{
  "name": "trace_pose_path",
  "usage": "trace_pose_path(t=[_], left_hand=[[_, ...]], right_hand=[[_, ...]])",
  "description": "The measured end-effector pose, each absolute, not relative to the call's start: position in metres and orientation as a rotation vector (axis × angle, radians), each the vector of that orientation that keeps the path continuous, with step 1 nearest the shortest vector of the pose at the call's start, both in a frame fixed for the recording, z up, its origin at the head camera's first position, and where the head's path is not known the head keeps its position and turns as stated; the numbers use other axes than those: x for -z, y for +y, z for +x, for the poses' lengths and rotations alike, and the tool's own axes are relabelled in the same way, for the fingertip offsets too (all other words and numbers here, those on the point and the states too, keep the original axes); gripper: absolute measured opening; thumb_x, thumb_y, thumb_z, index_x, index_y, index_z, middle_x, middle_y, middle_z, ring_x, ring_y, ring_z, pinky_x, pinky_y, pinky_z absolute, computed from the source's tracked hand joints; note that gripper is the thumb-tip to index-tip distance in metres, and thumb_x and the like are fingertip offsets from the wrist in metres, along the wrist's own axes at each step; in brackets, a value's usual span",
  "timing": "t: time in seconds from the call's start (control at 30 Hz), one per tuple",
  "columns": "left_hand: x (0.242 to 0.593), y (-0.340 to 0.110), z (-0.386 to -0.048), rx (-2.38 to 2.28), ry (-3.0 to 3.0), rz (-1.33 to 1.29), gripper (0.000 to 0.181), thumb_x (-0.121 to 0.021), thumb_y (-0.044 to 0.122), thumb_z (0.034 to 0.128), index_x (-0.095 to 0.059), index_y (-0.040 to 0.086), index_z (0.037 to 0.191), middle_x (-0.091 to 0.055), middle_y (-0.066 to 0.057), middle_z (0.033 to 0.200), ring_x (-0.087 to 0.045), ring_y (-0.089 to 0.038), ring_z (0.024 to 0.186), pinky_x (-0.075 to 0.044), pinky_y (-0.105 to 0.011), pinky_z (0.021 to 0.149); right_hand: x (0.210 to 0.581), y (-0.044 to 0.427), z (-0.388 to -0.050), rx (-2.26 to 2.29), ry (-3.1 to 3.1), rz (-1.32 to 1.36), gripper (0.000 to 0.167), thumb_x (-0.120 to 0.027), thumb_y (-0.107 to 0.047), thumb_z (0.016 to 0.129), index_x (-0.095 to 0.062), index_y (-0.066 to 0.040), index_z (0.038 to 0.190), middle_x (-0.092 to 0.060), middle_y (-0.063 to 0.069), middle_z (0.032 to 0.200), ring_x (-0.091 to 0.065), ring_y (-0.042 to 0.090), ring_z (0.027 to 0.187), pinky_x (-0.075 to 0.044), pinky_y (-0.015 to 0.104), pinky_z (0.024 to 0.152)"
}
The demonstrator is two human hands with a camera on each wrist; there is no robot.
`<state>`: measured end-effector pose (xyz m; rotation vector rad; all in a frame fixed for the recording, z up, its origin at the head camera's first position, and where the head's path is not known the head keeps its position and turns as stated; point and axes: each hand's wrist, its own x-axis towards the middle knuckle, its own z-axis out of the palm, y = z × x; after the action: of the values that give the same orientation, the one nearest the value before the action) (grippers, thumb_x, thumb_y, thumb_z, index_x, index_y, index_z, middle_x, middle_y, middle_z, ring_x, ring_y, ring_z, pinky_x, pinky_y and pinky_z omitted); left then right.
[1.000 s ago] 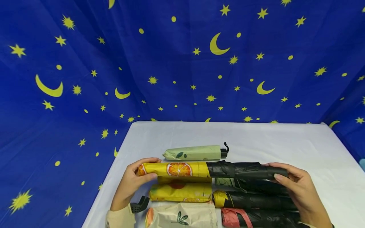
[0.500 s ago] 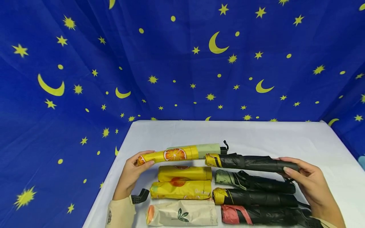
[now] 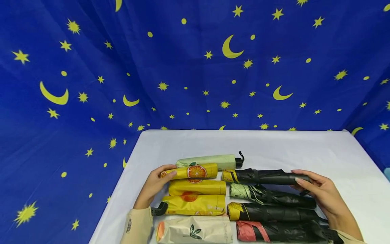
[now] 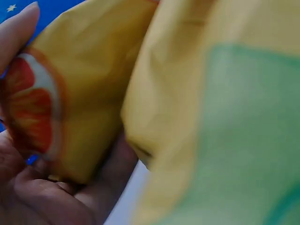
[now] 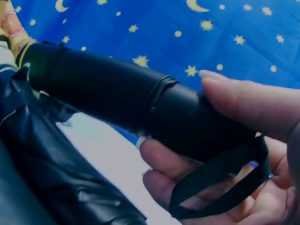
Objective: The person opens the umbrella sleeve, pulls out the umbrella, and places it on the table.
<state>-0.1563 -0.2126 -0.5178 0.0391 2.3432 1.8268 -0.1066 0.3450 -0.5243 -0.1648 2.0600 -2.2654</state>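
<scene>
My left hand (image 3: 155, 183) holds the left end of a yellow umbrella cover (image 3: 201, 172) printed with an orange slice. In the left wrist view, thumb and fingers wrap round this cover (image 4: 93, 89). My right hand (image 3: 323, 193) grips the handle end of a folded black umbrella (image 3: 265, 177) with a yellow end. A black wrist strap (image 5: 220, 183) loops by the fingers in the right wrist view. Cover and umbrella lie almost in line, a small gap between them. Whether either touches the table is hard to tell.
Nearer stand two more yellow covers (image 3: 198, 188) and a cream cover (image 3: 195, 230). Right of them lie black umbrellas with green (image 3: 274, 197), yellow (image 3: 274, 212) and red (image 3: 274, 231) ends. A pale green covered umbrella (image 3: 213, 161) lies behind, on the white table (image 3: 304, 149).
The yellow cover came off the black umbrella's yellow end, leaving the two apart. Since then my left hand has moved right and a little down, and the umbrella has shifted slightly.
</scene>
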Motion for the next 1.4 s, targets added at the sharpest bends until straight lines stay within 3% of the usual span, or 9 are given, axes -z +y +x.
trace_pose_path(t=[0.17,0.3,0.4,0.53,0.67,0.8,0.97,1.2,1.4], left_hand=[[0.527,-0.205,-0.159,-1.738,2.438,0.036,0.039,-0.078,0.038,0.0922,-0.072,0.019,0.126,-0.056,-0.008,0.146,-0.052,-0.028,0.133,-0.052,-0.039,0.097],[0.533,-0.198,-0.158,-1.626,2.617,-0.015,0.040,-0.079,0.043,0.0902,-0.072,0.022,0.124,-0.062,-0.006,0.139,-0.065,-0.022,0.105,-0.056,-0.036,0.083],[0.535,-0.192,-0.157,-1.540,2.734,-0.065,0.045,-0.080,0.044,0.0893,-0.068,0.022,0.127,-0.065,-0.005,0.131,-0.064,-0.021,0.092,-0.054,-0.037,0.077],[0.535,-0.185,-0.156,-1.495,2.794,-0.068,0.068,-0.080,0.042,0.0893,-0.054,0.016,0.146,-0.065,-0.010,0.134,-0.063,-0.031,0.113,-0.051,-0.050,0.094],[0.531,-0.184,-0.156,-1.476,2.786,-0.046,0.083,-0.079,0.047,0.0889,-0.043,0.014,0.156,-0.061,-0.013,0.141,-0.055,-0.035,0.129,-0.043,-0.057,0.107],[0.521,-0.189,-0.156,-1.466,2.793,-0.045,0.078,-0.073,0.055,0.0910,-0.048,0.013,0.153,-0.059,-0.010,0.144,-0.052,-0.034,0.134,-0.042,-0.058,0.108],[0.510,-0.192,-0.163,-1.432,2.804,-0.050,0.070,-0.065,0.055,0.0972,-0.053,0.010,0.149,-0.055,-0.012,0.149,-0.044,-0.035,0.141,-0.035,-0.058,0.114],[0.516,-0.185,-0.170,-1.282,2.793,-0.050,0.072,-0.054,0.057,0.1022,-0.050,0.004,0.150,-0.055,-0.021,0.146,-0.047,-0.042,0.137,-0.036,-0.059,0.113],[0.523,-0.180,-0.169,-1.272,2.792,-0.043,0.072,-0.055,0.057,0.1016,-0.052,0.004,0.149,-0.054,-0.021,0.147,-0.050,-0.042,0.135,-0.039,-0.059,0.111]], right_hand=[[0.529,0.350,-0.109,2.001,2.248,-0.038,0.036,-0.060,-0.008,0.104,-0.061,-0.002,0.140,-0.073,-0.005,0.106,-0.070,0.017,0.088,-0.059,0.034,0.070],[0.530,0.353,-0.111,1.661,2.458,0.023,0.046,-0.067,-0.026,0.102,-0.060,-0.006,0.142,-0.066,-0.018,0.116,-0.065,0.007,0.093,-0.056,0.030,0.072],[0.532,0.353,-0.112,1.541,2.500,0.011,0.052,-0.071,-0.034,0.098,-0.061,-0.006,0.142,-0.068,-0.007,0.128,-0.066,0.003,0.102,-0.058,0.030,0.077],[0.533,0.353,-0.112,1.489,2.535,-0.058,0.055,-0.073,-0.035,0.096,-0.061,-0.005,0.141,-0.066,0.014,0.134,-0.064,-0.001,0.109,-0.059,0.026,0.081],[0.522,0.347,-0.113,1.386,2.611,-0.063,0.055,-0.069,-0.039,0.099,-0.060,-0.006,0.142,-0.064,0.016,0.136,-0.061,-0.007,0.107,-0.057,0.023,0.081],[0.498,0.329,-0.117,1.219,2.769,-0.067,0.054,-0.062,-0.045,0.102,-0.062,-0.007,0.140,-0.066,0.016,0.134,-0.066,0.006,0.109,-0.057,0.023,0.079],[0.471,0.283,-0.129,1.134,2.934,-0.213,0.049,-0.060,-0.040,0.105,-0.065,-0.004,0.137,-0.067,0.018,0.131,-0.065,0.039,0.116,-0.058,0.049,0.089],[0.477,0.211,-0.160,1.101,2.913,-0.359,0.050,-0.058,-0.034,0.106,-0.058,0.000,0.143,-0.062,0.023,0.136,-0.059,0.046,0.122,-0.049,0.062,0.098],[0.503,0.184,-0.172,0.987,2.898,-0.196,0.062,-0.054,-0.037,0.106,-0.045,0.007,0.150,-0.065,0.033,0.121,-0.065,0.047,0.104,-0.051,0.062,0.090]])
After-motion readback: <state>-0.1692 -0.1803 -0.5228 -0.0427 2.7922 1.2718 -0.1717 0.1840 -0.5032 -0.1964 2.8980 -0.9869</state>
